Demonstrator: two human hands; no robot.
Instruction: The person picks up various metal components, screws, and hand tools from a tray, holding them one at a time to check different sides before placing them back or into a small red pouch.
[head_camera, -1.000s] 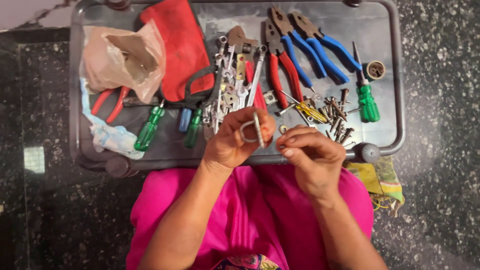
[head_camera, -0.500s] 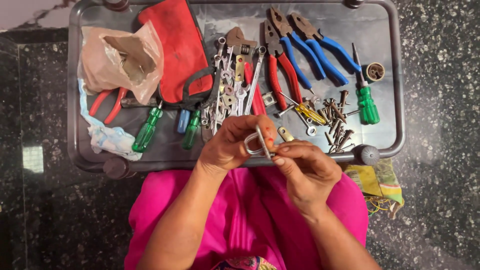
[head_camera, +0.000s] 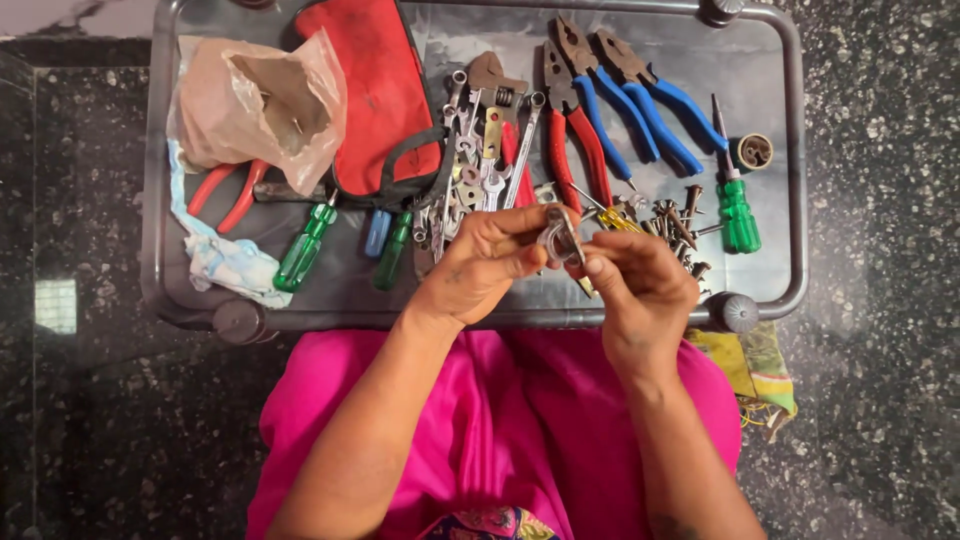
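The small metal clamp (head_camera: 558, 238) sits pinched between both hands above the tray's (head_camera: 480, 318) near edge — the right hand (head_camera: 640, 285), apart a second ago, has closed in to meet the left hand (head_camera: 490, 262) — so work on the piece looks under way.

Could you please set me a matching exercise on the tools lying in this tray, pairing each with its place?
Things:
1. red pouch
2. blue-handled pliers
3. crumpled plastic bag
4. metal clamp

Places:
A. the tray's far right part
B. between the left hand and right hand
C. the tray's far left part
D. far side, just right of the bag

Pairs: 1-D, 2-A, 3-C, 4-B
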